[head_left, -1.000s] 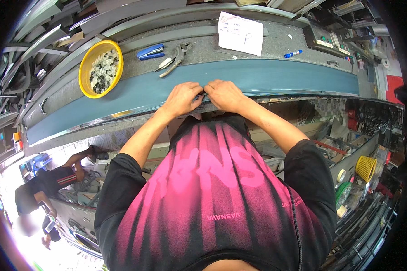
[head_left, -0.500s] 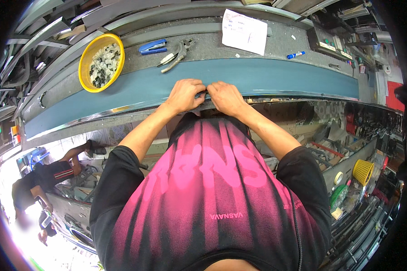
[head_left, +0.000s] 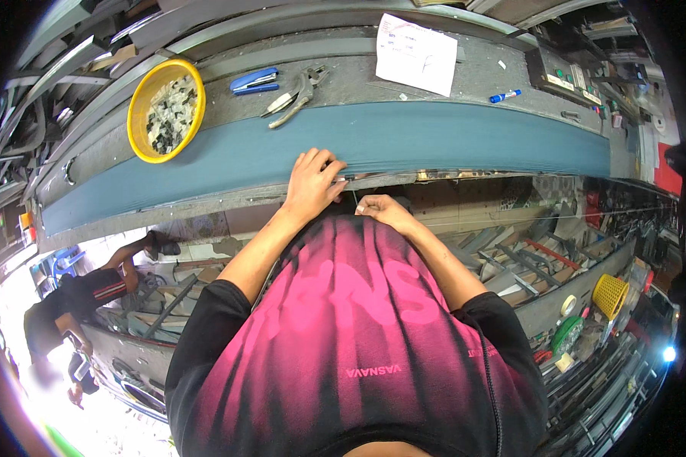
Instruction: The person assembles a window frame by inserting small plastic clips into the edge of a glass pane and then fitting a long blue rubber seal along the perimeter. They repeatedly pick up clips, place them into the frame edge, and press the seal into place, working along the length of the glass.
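A long blue-grey strip of sheet material (head_left: pixel 450 137) lies across the bench in front of me. My left hand (head_left: pixel 312 183) is closed at its near edge, fingers curled over the top and thumb below. Closer to my body and lower, my right hand (head_left: pixel 385 209) is held in a pinch, apart from the strip. A thin pale thread (head_left: pixel 355 196) rises from its fingertips toward the strip's edge. Other fine strands seem to run off to the right below the strip. Exactly what lies under my left fingers is hidden.
Behind the strip are a yellow basket (head_left: pixel 133 126) of small clear and black pieces, a blue stapler (head_left: pixel 254 81), pliers (head_left: pixel 301 95), a paper sheet (head_left: pixel 417 55), a blue marker (head_left: pixel 505 96) and a control box (head_left: pixel 560 76). Another person (head_left: pixel 76 297) is at lower left.
My right hand has left the strip's edge and come down toward my body, with a thread now showing at its fingertips. My left hand stays at the edge, slightly lower in view.
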`<move>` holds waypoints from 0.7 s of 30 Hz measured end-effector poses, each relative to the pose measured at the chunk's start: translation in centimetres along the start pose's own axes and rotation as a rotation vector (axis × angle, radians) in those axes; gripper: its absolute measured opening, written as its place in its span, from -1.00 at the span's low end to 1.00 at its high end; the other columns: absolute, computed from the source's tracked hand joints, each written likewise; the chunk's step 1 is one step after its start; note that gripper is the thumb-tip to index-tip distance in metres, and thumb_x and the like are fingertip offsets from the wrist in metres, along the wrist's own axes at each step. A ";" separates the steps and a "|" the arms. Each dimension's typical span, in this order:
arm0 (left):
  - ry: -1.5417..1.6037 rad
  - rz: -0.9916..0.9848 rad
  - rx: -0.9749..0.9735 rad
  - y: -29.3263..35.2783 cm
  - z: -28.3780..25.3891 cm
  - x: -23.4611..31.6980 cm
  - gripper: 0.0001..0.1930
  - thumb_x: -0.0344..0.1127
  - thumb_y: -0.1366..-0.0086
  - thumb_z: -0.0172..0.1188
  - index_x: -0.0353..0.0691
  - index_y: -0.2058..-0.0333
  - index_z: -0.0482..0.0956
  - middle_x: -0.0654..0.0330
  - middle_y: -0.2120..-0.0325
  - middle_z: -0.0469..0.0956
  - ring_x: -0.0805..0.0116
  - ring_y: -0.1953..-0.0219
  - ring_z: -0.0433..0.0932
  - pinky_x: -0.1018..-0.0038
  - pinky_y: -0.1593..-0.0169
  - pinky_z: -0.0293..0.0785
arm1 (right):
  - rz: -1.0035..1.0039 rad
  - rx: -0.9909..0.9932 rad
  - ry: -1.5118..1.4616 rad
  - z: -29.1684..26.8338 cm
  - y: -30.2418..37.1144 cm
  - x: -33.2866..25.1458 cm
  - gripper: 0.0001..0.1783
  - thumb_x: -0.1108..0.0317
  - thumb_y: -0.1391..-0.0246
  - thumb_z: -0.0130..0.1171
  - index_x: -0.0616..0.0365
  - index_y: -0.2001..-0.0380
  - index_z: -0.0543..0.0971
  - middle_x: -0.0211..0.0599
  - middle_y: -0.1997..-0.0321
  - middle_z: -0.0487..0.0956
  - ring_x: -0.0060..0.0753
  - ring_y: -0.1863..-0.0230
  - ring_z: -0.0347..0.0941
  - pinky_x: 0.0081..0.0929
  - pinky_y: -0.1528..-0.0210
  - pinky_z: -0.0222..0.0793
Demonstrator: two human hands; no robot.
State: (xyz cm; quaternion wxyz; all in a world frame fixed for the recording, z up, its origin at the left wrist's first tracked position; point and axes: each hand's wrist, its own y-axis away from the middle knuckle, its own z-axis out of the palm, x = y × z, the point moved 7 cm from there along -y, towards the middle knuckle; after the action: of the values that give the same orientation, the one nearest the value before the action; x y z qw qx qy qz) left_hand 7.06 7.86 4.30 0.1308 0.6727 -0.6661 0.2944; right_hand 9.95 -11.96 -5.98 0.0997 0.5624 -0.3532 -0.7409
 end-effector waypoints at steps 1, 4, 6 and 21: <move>0.007 -0.011 -0.034 -0.2 -0.1 0.0 -0.64 -0.31 -0.10 0.59 -0.14 0.09 0.77 0.22 0.15 0.61 0.11 0.06 0.58 0.15 -0.04 0.49 | -0.044 -0.010 0.077 -0.3 -0.6 0.9 -0.68 0.16 -0.55 0.24 0.23 0.14 0.72 -0.35 0.20 0.76 -0.47 0.08 0.64 -0.35 -0.11 0.54; 0.067 -0.040 -0.105 -1.0 -0.8 0.1 -0.65 -0.31 -0.15 0.58 -0.14 0.07 0.79 0.21 0.12 0.64 0.10 0.02 0.60 0.15 -0.07 0.51 | 0.065 0.087 0.366 -2.5 -2.0 4.5 -0.65 0.08 -0.48 0.27 0.16 0.03 0.75 -0.16 0.07 0.81 -0.13 -0.01 0.72 -0.17 -0.16 0.58; 0.063 -0.052 -0.060 -1.9 -1.6 0.0 -0.66 -0.31 -0.17 0.57 -0.15 0.06 0.79 0.21 0.10 0.65 0.08 0.00 0.61 0.14 -0.08 0.52 | 0.082 0.178 0.473 -4.2 -2.9 6.1 -0.62 0.05 -0.43 0.28 0.11 -0.04 0.77 -0.06 -0.04 0.81 0.09 -0.10 0.72 -0.07 -0.22 0.58; -0.286 -0.148 -0.148 -10.2 -0.2 -4.7 -0.63 -0.32 -0.36 0.40 -0.35 -0.08 0.63 -0.08 -0.04 0.63 -0.12 -0.20 0.58 -0.08 -0.29 0.49 | 0.589 0.727 0.792 -18.1 2.7 10.7 -0.42 0.04 -0.27 0.27 0.30 -0.12 0.79 0.27 -0.25 0.74 0.36 -0.34 0.65 0.15 -0.39 0.57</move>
State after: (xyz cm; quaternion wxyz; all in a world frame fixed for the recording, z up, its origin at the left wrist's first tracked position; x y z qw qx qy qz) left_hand 17.22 12.64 3.97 0.1051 0.7433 -0.6467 0.1352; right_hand 21.91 -27.17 -14.56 0.2257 0.6719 -0.6599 -0.2491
